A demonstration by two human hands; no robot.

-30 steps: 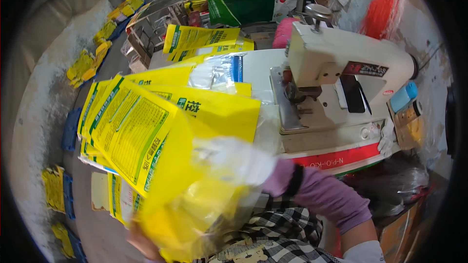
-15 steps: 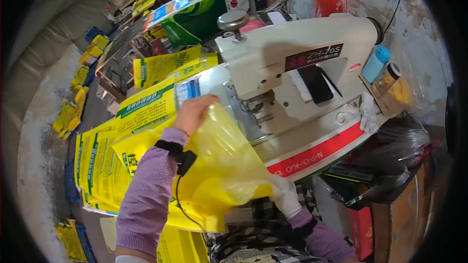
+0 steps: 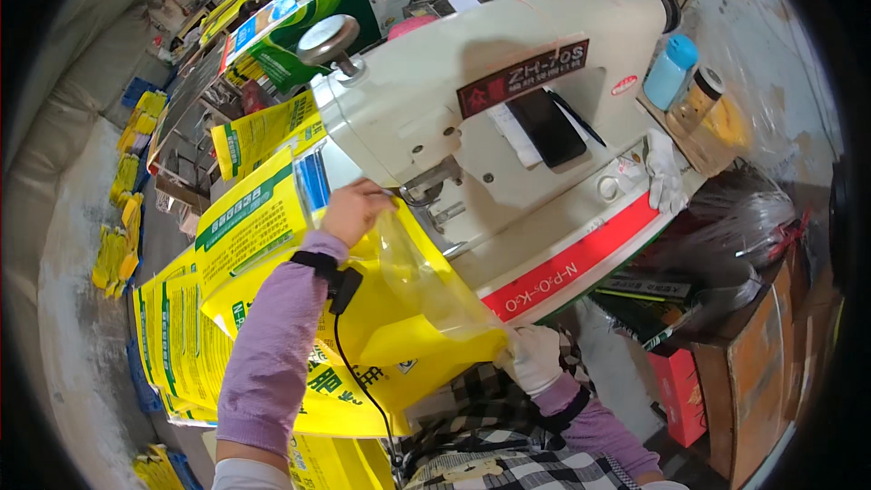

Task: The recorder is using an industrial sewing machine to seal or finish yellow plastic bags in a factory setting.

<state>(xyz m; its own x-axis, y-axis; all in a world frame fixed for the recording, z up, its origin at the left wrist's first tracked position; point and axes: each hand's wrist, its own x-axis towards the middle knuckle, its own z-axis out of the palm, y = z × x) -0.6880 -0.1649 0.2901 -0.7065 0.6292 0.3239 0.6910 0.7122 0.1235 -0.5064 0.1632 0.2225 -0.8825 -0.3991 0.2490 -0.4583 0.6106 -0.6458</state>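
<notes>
Lining up edge of yellow sack (image 3: 390, 331) beside sewing machine (image 3: 435, 73), apparently. Left hand (image 3: 356, 210) pinches upper corner near stitching parts (image 3: 434, 186); gloved right hand (image 3: 533, 358) grips lower corner. Next move likely calls for keeping edge taut.

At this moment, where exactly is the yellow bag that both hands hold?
In the head view, the yellow bag is low and slightly left of centre, beside the white sewing machine, between the left hand and the gloved right hand.
</notes>
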